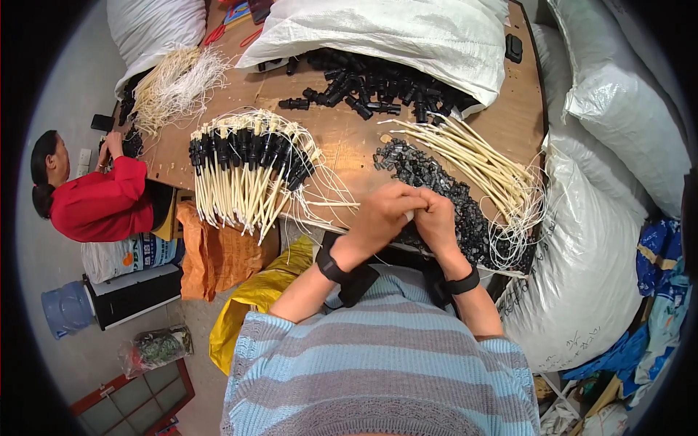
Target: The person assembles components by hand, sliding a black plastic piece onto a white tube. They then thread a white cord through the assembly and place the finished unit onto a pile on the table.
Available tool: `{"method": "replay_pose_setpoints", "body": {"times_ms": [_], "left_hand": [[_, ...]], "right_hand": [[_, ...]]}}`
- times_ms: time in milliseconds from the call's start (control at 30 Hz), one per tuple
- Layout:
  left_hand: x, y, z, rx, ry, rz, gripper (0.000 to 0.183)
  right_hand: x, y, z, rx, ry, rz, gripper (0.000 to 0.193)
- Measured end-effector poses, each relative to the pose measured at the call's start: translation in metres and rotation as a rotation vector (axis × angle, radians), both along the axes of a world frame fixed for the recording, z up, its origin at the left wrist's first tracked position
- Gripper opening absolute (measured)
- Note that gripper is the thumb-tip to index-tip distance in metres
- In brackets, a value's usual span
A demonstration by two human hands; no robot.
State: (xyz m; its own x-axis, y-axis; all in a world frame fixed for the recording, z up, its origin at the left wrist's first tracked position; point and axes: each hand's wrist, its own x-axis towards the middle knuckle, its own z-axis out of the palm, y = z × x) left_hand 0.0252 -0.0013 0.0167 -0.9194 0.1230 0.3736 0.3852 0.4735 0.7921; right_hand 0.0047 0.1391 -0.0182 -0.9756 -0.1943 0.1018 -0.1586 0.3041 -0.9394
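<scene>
My left hand (pixel 383 212) and my right hand (pixel 436 219) meet at the table's near edge, fingers closed together. A small whitish bit shows between them; the fingers hide the rest, so I cannot make out what it is. Beside and beyond my right hand spreads a heap of small dark plastic pieces (pixel 454 190). To the left lies a fanned bundle of cream sleeved wires with black connectors (pixel 243 171), some loose wires reaching toward my left hand. Another bundle of cream sleeved wires (pixel 476 163) lies at the right, over the heap's far side.
A white woven sack (pixel 385 36) spills black connectors (pixel 363 87) onto the wooden table (pixel 254 91). More white sacks (pixel 582 254) crowd the right side. At the far left, a person in red (pixel 109 192) works by a pile of wires (pixel 171 91). Yellow sacking (pixel 254 305) hangs below.
</scene>
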Motion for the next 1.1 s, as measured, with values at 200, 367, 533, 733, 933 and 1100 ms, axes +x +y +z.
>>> {"method": "replay_pose_setpoints", "body": {"times_ms": [200,367,533,733,933,1100], "left_hand": [[0.005,-0.004,-0.002,0.019,-0.065,0.060,0.033],[0.006,-0.008,-0.009,0.444,-0.491,0.237,0.021],[0.007,-0.012,-0.009,0.395,-0.445,0.235,0.017],[0.008,-0.015,-0.007,0.165,-0.255,0.252,0.016],[0.011,-0.012,-0.010,0.078,-0.154,0.268,0.018],[0.009,-0.012,-0.012,0.134,-0.147,0.267,0.018]], "right_hand": [[0.006,-0.002,0.012,0.220,0.112,-0.017,0.009],[0.009,-0.008,0.017,0.365,0.493,-0.118,0.007],[0.012,-0.007,0.021,0.402,0.525,-0.025,0.010],[0.016,-0.006,0.025,0.331,0.467,-0.033,0.010],[0.013,-0.003,0.029,0.363,0.428,0.043,0.009],[0.011,0.000,0.024,0.145,0.225,0.060,0.005]]}}
